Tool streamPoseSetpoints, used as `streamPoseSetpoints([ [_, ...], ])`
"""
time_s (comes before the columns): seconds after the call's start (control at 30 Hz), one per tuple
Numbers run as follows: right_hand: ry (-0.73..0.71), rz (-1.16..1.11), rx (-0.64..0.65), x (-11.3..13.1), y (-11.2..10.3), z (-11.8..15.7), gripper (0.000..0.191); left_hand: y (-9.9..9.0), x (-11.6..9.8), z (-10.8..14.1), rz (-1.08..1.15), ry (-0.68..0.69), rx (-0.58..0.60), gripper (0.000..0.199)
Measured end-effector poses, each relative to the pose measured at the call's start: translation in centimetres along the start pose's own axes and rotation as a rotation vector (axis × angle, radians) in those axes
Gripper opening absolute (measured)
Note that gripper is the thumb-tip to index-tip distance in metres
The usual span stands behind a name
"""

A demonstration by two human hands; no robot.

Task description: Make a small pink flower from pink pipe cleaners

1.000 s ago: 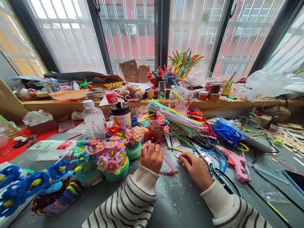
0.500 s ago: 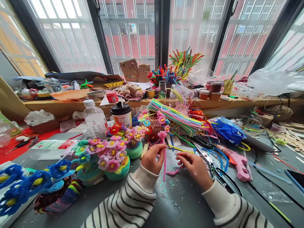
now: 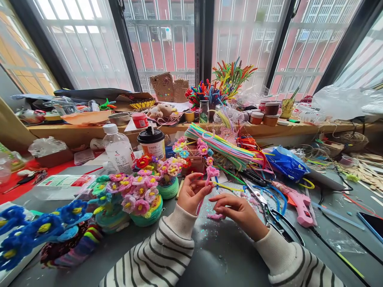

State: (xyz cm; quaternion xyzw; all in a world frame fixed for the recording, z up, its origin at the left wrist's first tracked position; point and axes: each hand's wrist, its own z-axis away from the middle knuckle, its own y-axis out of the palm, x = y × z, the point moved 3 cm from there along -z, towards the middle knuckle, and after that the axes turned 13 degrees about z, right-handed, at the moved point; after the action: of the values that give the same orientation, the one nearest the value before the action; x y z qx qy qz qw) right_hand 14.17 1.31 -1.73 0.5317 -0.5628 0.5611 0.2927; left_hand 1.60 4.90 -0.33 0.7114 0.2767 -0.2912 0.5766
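My left hand (image 3: 191,193) pinches a pink pipe-cleaner flower (image 3: 212,172) by its stem, just under the bloom. The stem hangs down behind the fingers, over the table. To its right, my right hand (image 3: 239,213) hovers with loosely stretched fingers, the tips close to the flower but apart from it. I see nothing held in it. Below the fingertips lies a pink fuzzy scrap (image 3: 214,217). Large scissors (image 3: 259,196) lie open beside my right hand, with a pink glue gun (image 3: 299,205) further right.
Pots of pipe-cleaner flowers (image 3: 140,195) crowd the left side, before a water bottle (image 3: 118,149) and a lidded cup (image 3: 151,143). A bundle of pastel pipe cleaners (image 3: 221,145) lies at the back. Right of it is a blue packet (image 3: 285,164). A phone (image 3: 371,225) rests far right.
My left hand has turned, tilting the flower so its bloom leans right and its stem swings left. My right hand has shifted slightly left and its fingers have loosened from a pinch.
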Motion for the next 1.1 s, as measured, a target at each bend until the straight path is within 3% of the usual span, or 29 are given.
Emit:
streamPoseSetpoints([
  [0.13,-0.075,0.032,0.148,1.0,1.3,0.2,0.009,0.5,0.7,0.5,0.21,-0.185,-0.04,0.036],
  [0.33,-0.134,0.181,0.126,1.3,1.8,0.3,0.013,0.5,1.2,0.8,0.216,-0.239,-0.094,0.026],
  [0.53,-0.173,0.365,0.039,0.9,2.0,0.5,0.014,0.6,0.4,0.7,0.245,-0.255,-0.1,0.021],
  [0.63,-0.206,0.431,-0.024,0.8,1.9,0.5,0.014,0.7,0.2,0.8,0.24,-0.267,-0.023,0.023],
  [0.8,-0.211,0.518,-0.076,0.8,1.7,0.6,0.015,1.0,0.1,1.0,0.125,-0.231,0.223,0.023],
  [0.93,-0.173,0.533,-0.108,0.8,1.3,0.7,0.015,1.0,-1.0,1.1,-0.086,-0.047,0.321,0.018],
  [1.1,-0.102,0.514,-0.308,1.7,-1.1,1.2,0.012,1.3,-1.9,1.0,-0.332,0.089,0.404,0.011],
])
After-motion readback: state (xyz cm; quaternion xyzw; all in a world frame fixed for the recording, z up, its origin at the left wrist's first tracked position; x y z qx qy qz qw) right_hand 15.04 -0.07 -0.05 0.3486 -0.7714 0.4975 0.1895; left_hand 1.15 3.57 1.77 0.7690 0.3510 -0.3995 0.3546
